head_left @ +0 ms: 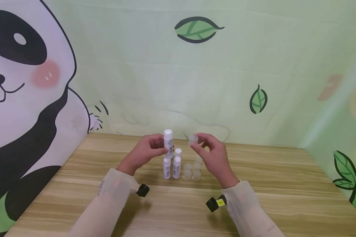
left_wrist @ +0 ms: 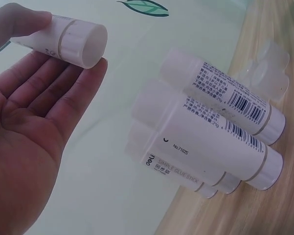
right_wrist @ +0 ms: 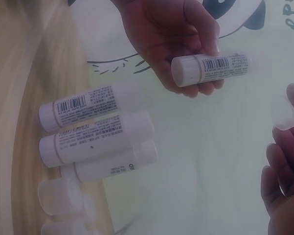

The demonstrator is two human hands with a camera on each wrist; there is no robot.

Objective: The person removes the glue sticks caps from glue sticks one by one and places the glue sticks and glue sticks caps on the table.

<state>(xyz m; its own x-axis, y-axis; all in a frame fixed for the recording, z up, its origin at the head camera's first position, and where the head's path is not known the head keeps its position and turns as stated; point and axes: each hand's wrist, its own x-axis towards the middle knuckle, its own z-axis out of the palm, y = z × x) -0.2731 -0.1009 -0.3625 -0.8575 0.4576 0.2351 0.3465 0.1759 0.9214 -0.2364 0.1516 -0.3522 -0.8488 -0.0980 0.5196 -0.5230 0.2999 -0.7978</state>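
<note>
A white glue stick (head_left: 168,143) stands upright in the grip of my left hand (head_left: 140,151), raised above the table. The left wrist view shows the thumb on one side of this glue stick (left_wrist: 71,41) and the fingers on the other. My right hand (head_left: 215,156) pinches a translucent cap (head_left: 193,140) between thumb and fingers, a short way right of the held stick and apart from it. Below stand several more white glue sticks (head_left: 176,168), printed with barcodes and small text. Beside them, several translucent caps (head_left: 196,175) sit on the table.
The wood-grain table (head_left: 172,210) ends at a pale green cloth backdrop (head_left: 142,65) printed with a panda and leaves. A small black device (head_left: 143,190) sits at the left wrist, another (head_left: 212,204) at the right.
</note>
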